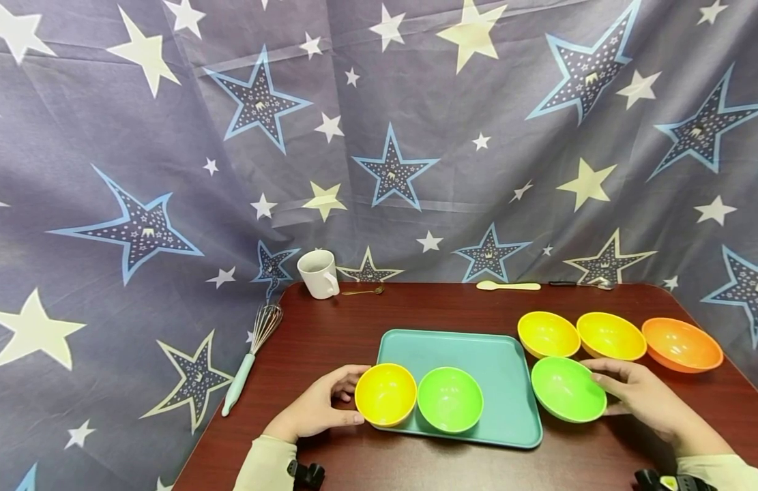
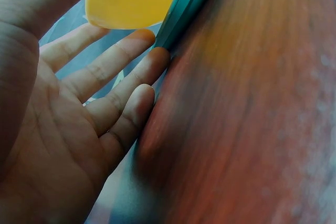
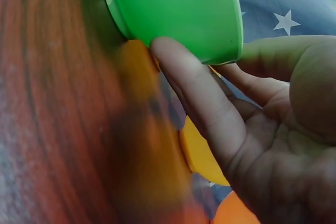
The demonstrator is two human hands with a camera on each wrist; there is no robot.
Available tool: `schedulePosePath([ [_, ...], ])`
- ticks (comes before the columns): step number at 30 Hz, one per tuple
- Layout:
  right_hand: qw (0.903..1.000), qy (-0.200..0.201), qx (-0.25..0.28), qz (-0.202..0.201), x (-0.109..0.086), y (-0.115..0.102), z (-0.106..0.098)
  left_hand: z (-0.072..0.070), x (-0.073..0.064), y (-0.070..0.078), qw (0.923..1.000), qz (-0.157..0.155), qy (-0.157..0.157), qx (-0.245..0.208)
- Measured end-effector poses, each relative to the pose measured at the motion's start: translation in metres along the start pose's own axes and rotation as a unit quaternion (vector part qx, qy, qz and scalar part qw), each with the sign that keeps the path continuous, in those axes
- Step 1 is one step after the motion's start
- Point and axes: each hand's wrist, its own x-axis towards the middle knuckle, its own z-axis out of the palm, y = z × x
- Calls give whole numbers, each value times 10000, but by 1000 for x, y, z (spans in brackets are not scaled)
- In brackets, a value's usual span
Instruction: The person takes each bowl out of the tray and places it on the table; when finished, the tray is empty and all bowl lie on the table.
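My left hand (image 1: 320,404) is beside the yellow bowl (image 1: 386,395) at the left of the teal tray (image 1: 507,382). Its fingers are loosely spread around the bowl's side; in the left wrist view the fingers (image 2: 113,72) reach toward the bowl and tray edge. Next to that bowl on the tray stands a green bowl (image 1: 450,402). Right of the tray, my right hand (image 1: 643,399) pinches the rim of another green bowl (image 1: 569,392), thumb over the inside and fingers outside. The right wrist view shows a finger (image 3: 194,93) along this bowl's outer wall.
Two yellow bowls (image 1: 547,333) (image 1: 612,335) and an orange bowl (image 1: 682,344) stand behind the right hand. A whisk (image 1: 250,361) lies at the left edge. Along the back are a white mug (image 1: 318,274), a small fork (image 1: 363,291), a pale spoon (image 1: 507,286) and a black-handled utensil (image 1: 581,284).
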Motion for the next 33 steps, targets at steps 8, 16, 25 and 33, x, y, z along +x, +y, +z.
schedulePosePath([
  [8,9998,-42,-25,202,1,1,-1,0,0,-1,10000,-32,11,46],
  [16,9992,30,-165,350,2,-2,4,0,1,-3,9999,-46,-9,113],
  [25,9990,87,-215,391,2,-2,4,0,1,-4,9999,-9,-11,116],
  [33,9986,106,-235,462,2,-3,5,0,1,-2,9999,-26,2,106],
])
